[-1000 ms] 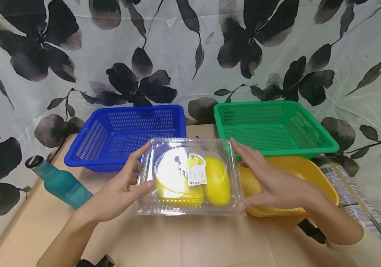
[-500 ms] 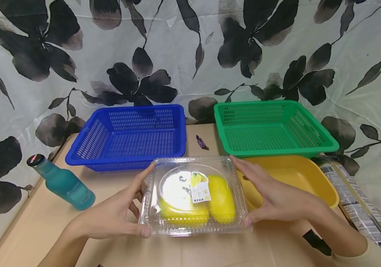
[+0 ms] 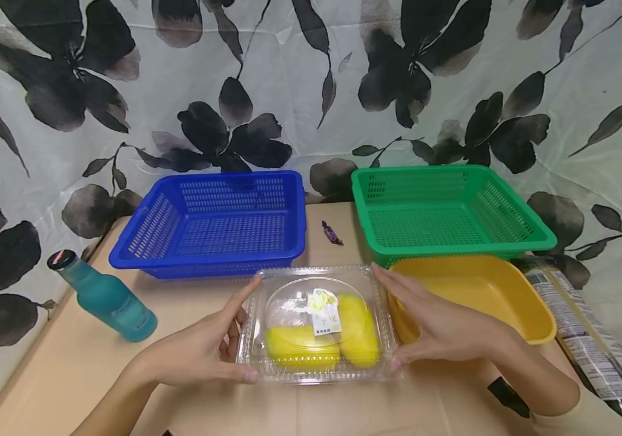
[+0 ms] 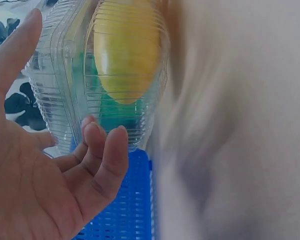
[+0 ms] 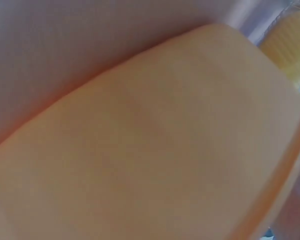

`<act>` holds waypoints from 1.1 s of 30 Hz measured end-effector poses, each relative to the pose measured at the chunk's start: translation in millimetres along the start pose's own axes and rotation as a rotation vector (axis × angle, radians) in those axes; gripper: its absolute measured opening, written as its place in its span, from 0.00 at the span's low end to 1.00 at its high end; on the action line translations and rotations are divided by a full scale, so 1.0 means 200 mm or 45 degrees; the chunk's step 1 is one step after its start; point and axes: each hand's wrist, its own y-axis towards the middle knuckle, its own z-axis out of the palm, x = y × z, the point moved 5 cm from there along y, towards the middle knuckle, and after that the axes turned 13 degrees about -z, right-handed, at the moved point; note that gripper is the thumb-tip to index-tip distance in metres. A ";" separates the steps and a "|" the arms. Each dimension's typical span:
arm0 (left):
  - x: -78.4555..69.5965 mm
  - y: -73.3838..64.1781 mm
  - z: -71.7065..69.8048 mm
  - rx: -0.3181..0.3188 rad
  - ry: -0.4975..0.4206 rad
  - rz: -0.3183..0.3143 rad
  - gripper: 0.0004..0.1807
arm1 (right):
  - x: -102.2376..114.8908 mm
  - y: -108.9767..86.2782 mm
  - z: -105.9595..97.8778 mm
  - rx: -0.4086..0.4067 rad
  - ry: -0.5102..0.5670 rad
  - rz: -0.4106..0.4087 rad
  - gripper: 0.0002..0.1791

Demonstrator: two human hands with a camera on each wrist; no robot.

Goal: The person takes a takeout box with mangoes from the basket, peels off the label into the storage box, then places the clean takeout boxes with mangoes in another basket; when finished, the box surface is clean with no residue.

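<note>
A clear plastic clamshell box with a white label lies low over the table at the centre of the head view. Inside are two yellow mangoes. My left hand holds its left side, thumb at the near corner, index finger at the far one. In the left wrist view, the other fingers are bent beside the box wall. At the right side, my right hand holds the box with thumb and index finger spread. A sleeve fills most of the right wrist view. Contact with the table is unclear.
Behind the box stand a blue basket and a green basket. Between them lies a purple-wrapped candy. A yellow tray is at right, beside a silver printed package. At left is a teal bottle.
Both hands have brought the box down and nearer, uncovering the candy behind it. Over the last half second it has shifted slightly and lies flatter. The baskets and bottle have stayed put.
</note>
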 end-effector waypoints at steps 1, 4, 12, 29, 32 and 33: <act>0.00 0.00 0.00 -0.002 0.012 0.004 0.70 | 0.00 0.00 0.00 0.002 -0.003 -0.002 0.72; 0.00 0.01 0.00 0.000 0.059 0.006 0.70 | -0.01 0.01 0.01 0.014 -0.015 -0.003 0.72; -0.01 0.00 -0.02 -0.012 0.203 -0.160 0.64 | -0.02 0.03 0.04 0.045 -0.004 0.069 0.71; -0.03 0.00 -0.02 -0.119 0.345 0.022 0.64 | 0.14 0.13 -0.04 -0.023 -0.103 -0.138 0.50; -0.03 0.01 -0.01 -0.121 0.338 0.054 0.63 | 0.17 0.18 -0.03 -0.015 -0.142 -0.168 0.48; -0.02 0.02 0.00 -0.121 0.334 0.058 0.63 | 0.18 0.20 -0.02 -0.009 -0.152 -0.184 0.47</act>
